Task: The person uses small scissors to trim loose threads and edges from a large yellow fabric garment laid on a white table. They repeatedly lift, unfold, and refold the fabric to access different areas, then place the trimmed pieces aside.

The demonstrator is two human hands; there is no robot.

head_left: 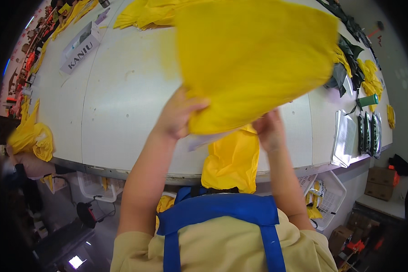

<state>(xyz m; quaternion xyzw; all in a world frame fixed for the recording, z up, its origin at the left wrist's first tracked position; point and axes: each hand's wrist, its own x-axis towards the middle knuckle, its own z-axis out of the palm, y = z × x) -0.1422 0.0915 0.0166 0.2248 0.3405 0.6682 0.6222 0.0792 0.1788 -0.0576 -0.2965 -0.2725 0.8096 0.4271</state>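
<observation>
A broad folded yellow cloth (258, 59), smeared by motion, is lifted above the white table (118, 104). My left hand (179, 113) is closed on its lower left corner, thumb on top. At the cloth's lower right edge, my right hand (272, 129) curls its fingers around the fabric, which partly hides them. A pale, thin strip (208, 139) shows under the cloth by my left hand. Between my forearms, another yellow piece of fabric (231, 161) hangs over the table's front edge toward my blue apron (222, 206).
More yellow fabric (145, 13) lies at the back. A white box (79, 47) stands far left. On the right are dark fabric (349, 68), a green roll (369, 100), clear plastic bags (344, 138) and dark packets (369, 133). White baskets (331, 199) sit below the table edge.
</observation>
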